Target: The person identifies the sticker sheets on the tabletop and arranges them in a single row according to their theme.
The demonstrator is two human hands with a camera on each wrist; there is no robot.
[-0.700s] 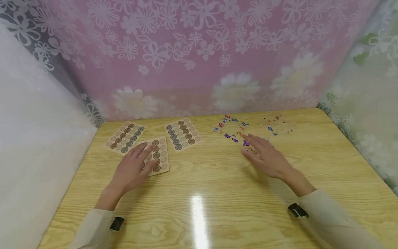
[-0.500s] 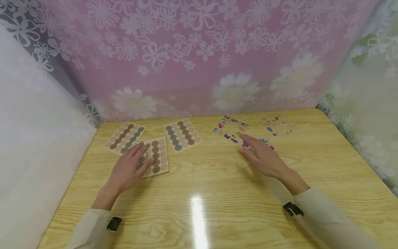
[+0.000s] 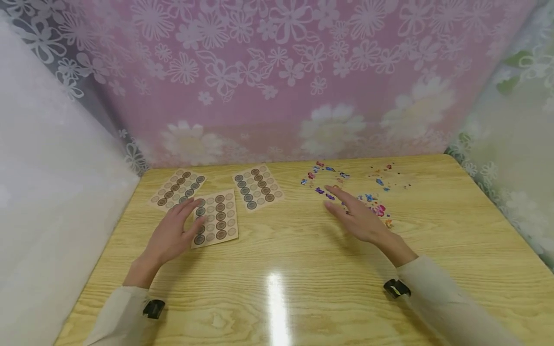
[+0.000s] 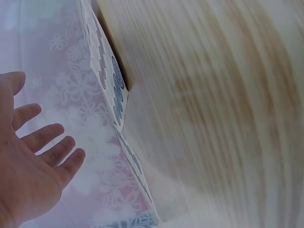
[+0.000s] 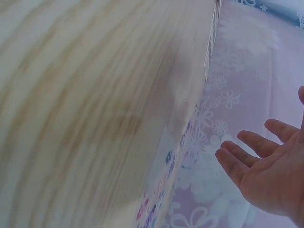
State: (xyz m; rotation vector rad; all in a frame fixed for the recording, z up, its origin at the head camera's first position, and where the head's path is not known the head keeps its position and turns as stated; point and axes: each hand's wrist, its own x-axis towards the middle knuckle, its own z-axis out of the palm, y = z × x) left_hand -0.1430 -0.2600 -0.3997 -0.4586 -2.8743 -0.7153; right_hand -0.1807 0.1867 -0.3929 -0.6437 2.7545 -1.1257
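My left hand (image 3: 173,233) hovers at the left edge of the nearest card (image 3: 222,216), a tan sheet printed with columns of dark and pale circles. Its fingers are spread and hold nothing, as the left wrist view shows the bare hand (image 4: 35,156). Two similar cards lie behind, one at the far left (image 3: 176,185) and one nearer the middle (image 3: 258,187). Over on the right, my right hand (image 3: 358,217) hangs above scattered small colourful pieces, including purple ones (image 3: 319,190) and a pink one (image 3: 381,210). In the right wrist view, that hand (image 5: 268,173) is relaxed with nothing in it; it hides some pieces.
The wood-grain table (image 3: 277,250) meets a pink flowered curtain (image 3: 259,115) at its back edge. Pale cloth (image 3: 56,168) hangs along the left, and flowered cloth (image 3: 510,182) along the right. More tiny bits, among them a blue piece (image 3: 379,181), lie at the back right.
Both hands have drifted left. The left hand now covers less of the nearest card, and more colourful pieces show beside the right hand. The head view has shifted slightly.
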